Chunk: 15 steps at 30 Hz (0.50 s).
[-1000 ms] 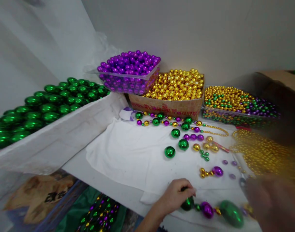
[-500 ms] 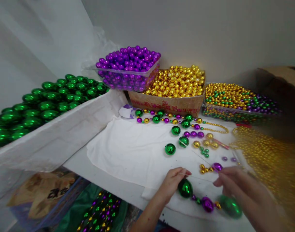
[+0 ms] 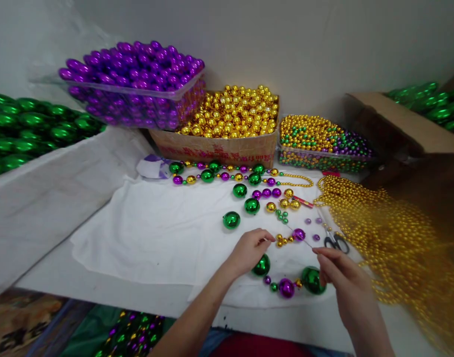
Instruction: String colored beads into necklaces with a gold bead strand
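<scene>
My right hand pinches the end of a thin, pale needle-like strand, which slants up and left past a purple bead. Left of that bead, small gold beads sit close by the fingertips of my left hand. Its thumb and fingers are pressed together; anything between them is too small to make out. Below both hands curves a string of beads: a big green bead by my left hand, a purple bead in the middle, and another green bead beside my right hand.
Scissors lie right of the loose beads, near piled gold bead chains. A finished-looking bead necklace lies behind. Along the back stand a purple-bead tub, a gold-bead carton and a mixed-bead tub.
The view has swung right, bringing the scissors into sight. My right hand now holds a thin strand beside the purple bead, and my left hand has come near the small gold beads.
</scene>
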### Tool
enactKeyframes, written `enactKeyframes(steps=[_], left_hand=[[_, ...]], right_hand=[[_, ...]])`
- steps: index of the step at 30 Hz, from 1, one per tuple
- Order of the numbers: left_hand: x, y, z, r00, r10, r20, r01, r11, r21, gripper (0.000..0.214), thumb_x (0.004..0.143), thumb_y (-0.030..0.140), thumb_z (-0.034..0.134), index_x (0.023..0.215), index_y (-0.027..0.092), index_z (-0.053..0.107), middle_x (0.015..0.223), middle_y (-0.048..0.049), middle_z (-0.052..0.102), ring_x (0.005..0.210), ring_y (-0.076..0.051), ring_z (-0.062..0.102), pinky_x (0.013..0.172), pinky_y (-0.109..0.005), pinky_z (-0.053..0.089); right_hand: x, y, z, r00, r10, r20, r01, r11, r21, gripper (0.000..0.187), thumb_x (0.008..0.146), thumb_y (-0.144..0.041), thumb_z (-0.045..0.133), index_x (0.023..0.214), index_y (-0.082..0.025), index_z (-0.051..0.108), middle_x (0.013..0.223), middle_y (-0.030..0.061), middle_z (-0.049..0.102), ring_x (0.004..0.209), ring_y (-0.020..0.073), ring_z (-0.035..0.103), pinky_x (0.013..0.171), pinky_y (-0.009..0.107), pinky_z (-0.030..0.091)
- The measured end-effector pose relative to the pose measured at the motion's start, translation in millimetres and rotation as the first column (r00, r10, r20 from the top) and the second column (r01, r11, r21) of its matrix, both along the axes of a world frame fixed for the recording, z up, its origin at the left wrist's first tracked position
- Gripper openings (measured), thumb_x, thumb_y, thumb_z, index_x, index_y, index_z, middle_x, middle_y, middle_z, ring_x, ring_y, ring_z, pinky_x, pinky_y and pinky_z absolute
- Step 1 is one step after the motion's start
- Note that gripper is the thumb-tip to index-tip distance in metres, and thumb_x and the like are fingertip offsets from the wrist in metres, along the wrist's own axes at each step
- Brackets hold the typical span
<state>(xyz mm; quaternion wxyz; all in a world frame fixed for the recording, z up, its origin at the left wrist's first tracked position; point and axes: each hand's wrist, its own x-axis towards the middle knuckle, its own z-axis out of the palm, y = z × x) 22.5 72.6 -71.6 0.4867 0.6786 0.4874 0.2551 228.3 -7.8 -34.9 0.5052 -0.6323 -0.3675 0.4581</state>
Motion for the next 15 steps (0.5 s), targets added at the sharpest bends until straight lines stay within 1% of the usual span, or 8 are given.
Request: enactKeyframes(steps=[2, 4, 7, 9, 12, 13, 14, 15], left_hand=[[18.2, 13.4, -3.2, 0.992, -0.050, -0.114, 0.059, 0.995, 0.082, 0.026, 0.082, 0.014, 0.045, 0.092, 0.016, 0.069, 0.099, -0.0087, 0.066, 0.094, -0.021, 0.058, 0.090, -0.034, 0.043], [33.4, 24.5, -10.1, 0.984, -0.085, -0.156, 0.102, 0.989, 0.103, 0.025, 0.079, 0.010, 0.047, 0.087, 0.016, 0.069, 0.099, -0.0088, 0.063, 0.094, -0.021, 0.057, 0.090, -0.034, 0.042], [44.1, 35.1, -21.5, 0.986, -0.111, -0.128, 0.120, 0.991, 0.062, 0.016, 0.071, 0.007, 0.055, 0.075, 0.016, 0.067, 0.087, -0.0065, 0.061, 0.085, -0.020, 0.057, 0.086, -0.033, 0.043], [42.0, 37.5, -25.2, 0.992, -0.092, -0.084, 0.095, 0.995, 0.033, 0.013, 0.068, 0.005, 0.058, 0.072, 0.016, 0.065, 0.082, -0.0050, 0.059, 0.082, -0.020, 0.055, 0.084, -0.034, 0.044], [27.1, 32.8, -22.8, 1.000, -0.011, 0.003, 0.011, 0.999, -0.036, 0.013, 0.076, 0.013, 0.056, 0.087, 0.015, 0.063, 0.083, -0.0052, 0.058, 0.079, -0.018, 0.056, 0.076, -0.031, 0.047], [20.0, 28.9, -20.5, 0.999, 0.024, 0.047, -0.020, 0.997, -0.076, 0.016, 0.081, 0.017, 0.053, 0.094, 0.014, 0.061, 0.084, -0.0054, 0.058, 0.077, -0.016, 0.056, 0.072, -0.030, 0.048], [12.5, 24.0, -18.2, 0.989, 0.073, 0.129, -0.054, 0.988, -0.144, 0.019, 0.085, 0.021, 0.051, 0.101, 0.014, 0.059, 0.084, -0.0055, 0.059, 0.074, -0.015, 0.057, 0.069, -0.028, 0.048], [4.9, 18.3, -16.0, 0.959, 0.144, 0.246, -0.083, 0.966, -0.243, 0.022, 0.087, 0.024, 0.049, 0.104, 0.013, 0.058, 0.085, -0.0057, 0.059, 0.073, -0.013, 0.057, 0.067, -0.026, 0.049]], right_hand=[[-3.8, -2.0, 5.5, 1.000, -0.014, 0.024, 0.013, 0.999, 0.032, 0.020, 0.078, -0.037, 0.068, 0.086, -0.019, 0.068, 0.053, -0.0025, 0.052, 0.053, 0.0119, 0.048, 0.048, 0.022, 0.038], [-8.5, -3.2, 7.6, 0.999, -0.041, 0.016, 0.040, 0.996, 0.077, 0.016, 0.078, -0.034, 0.070, 0.082, -0.019, 0.067, 0.058, -0.0025, 0.053, 0.052, 0.0108, 0.049, 0.047, 0.021, 0.038], [-12.1, -3.2, 4.1, 0.993, -0.099, -0.066, 0.108, 0.982, 0.154, 0.015, 0.075, -0.030, 0.073, 0.075, -0.019, 0.063, 0.084, -0.0003, 0.059, 0.050, 0.0067, 0.051, 0.046, 0.022, 0.040], [-11.7, -2.4, 0.7, 0.978, -0.124, -0.168, 0.153, 0.973, 0.173, 0.019, 0.073, -0.029, 0.074, 0.070, -0.017, 0.059, 0.098, 0.0020, 0.060, 0.046, 0.0047, 0.050, 0.044, 0.023, 0.040], [-10.9, -1.1, 0.6, 0.952, -0.143, -0.269, 0.196, 0.964, 0.182, 0.022, 0.074, -0.027, 0.073, 0.068, -0.016, 0.055, 0.096, 0.0039, 0.063, 0.043, 0.0045, 0.049, 0.041, 0.022, 0.040], [-11.8, -0.8, 2.3, 0.950, -0.153, -0.271, 0.210, 0.957, 0.198, 0.021, 0.074, -0.026, 0.073, 0.069, -0.016, 0.055, 0.093, 0.0040, 0.064, 0.043, 0.0049, 0.049, 0.041, 0.022, 0.039], [-13.5, -0.5, 4.7, 0.951, -0.168, -0.259, 0.227, 0.949, 0.220, 0.020, 0.075, -0.025, 0.072, 0.071, -0.016, 0.055, 0.092, 0.0041, 0.065, 0.044, 0.0053, 0.049, 0.041, 0.022, 0.040], [-16.2, -0.3, 7.5, 0.954, -0.185, -0.237, 0.243, 0.939, 0.245, 0.018, 0.076, -0.024, 0.072, 0.073, -0.016, 0.056, 0.091, 0.0044, 0.065, 0.045, 0.0058, 0.050, 0.042, 0.022, 0.040]])
